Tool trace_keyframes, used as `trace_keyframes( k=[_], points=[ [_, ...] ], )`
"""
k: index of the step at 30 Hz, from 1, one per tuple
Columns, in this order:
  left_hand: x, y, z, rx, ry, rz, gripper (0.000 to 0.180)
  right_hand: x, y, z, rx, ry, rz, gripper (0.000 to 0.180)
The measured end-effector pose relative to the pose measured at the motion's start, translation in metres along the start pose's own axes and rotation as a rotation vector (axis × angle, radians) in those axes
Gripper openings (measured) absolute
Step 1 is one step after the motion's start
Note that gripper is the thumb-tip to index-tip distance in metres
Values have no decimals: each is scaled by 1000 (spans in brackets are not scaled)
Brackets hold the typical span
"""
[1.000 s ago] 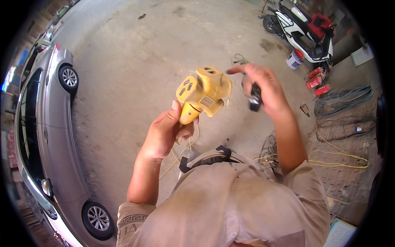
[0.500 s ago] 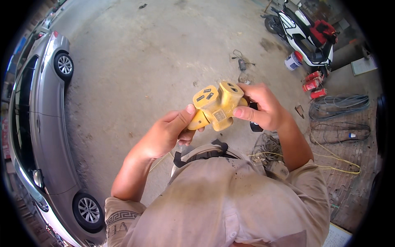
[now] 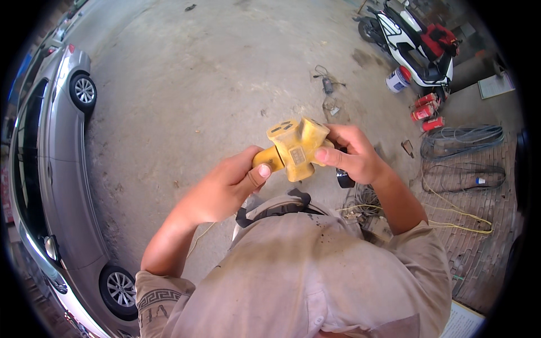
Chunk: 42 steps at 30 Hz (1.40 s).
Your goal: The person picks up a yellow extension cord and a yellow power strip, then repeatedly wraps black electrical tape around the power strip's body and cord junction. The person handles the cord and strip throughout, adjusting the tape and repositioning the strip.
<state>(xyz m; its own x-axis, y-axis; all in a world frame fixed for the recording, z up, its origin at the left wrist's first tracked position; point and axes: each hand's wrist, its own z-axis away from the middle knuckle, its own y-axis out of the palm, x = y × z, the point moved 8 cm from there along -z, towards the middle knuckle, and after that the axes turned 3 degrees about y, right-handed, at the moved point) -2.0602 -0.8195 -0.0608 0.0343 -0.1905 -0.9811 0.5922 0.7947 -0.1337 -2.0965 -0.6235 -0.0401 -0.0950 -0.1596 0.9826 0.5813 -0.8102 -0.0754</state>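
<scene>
Before my chest I hold a yellow multi-way power socket [image 3: 296,152] with dark slots in its upper faces. Its left end narrows to a yellow piece with a screw, and a thin gap shows between that piece and the body. My left hand [image 3: 239,174] grips this end, thumb on the front and fingers behind, mostly hidden. Around the right side of the body my right hand [image 3: 352,152] is closed, its thumb pressed on the front. A black band [image 3: 344,176] shows just below the right hand.
A silver car [image 3: 67,169] stands at the left. At the right are a white scooter [image 3: 414,48], a bucket [image 3: 398,80], red cylinders [image 3: 426,111] and coiled cables [image 3: 462,141]. A small dark device with a cord [image 3: 328,85] lies on the concrete floor.
The socket has tipped, so its slotted faces show less and its front shows more. My left hand has rolled, its thumb now lower along the yellow end piece. My right hand keeps its hold.
</scene>
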Motion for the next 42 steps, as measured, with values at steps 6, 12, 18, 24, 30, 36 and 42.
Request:
trace_keyframes(
  k=[6,12,18,24,30,36,42],
  points=[
    [-18,-1,-2,-71,-10,-324,29,2,1,4,-8,-52,120,36],
    [-26,-2,0,-90,37,-417,27,1,3,6,-32,-110,144,35],
    [-28,3,-1,-4,44,-562,26,10,4,7,23,-126,238,37],
    [-24,4,-5,-31,51,-502,26,-7,3,9,-3,-84,113,41],
    [-26,2,-10,12,54,-520,30,-9,3,9,17,-41,167,38],
    [15,-7,-14,82,-72,-247,36,-33,9,2,25,98,153,36],
    [38,-36,-23,-216,45,-130,37,-86,14,0,-111,141,-189,36]
  ],
)
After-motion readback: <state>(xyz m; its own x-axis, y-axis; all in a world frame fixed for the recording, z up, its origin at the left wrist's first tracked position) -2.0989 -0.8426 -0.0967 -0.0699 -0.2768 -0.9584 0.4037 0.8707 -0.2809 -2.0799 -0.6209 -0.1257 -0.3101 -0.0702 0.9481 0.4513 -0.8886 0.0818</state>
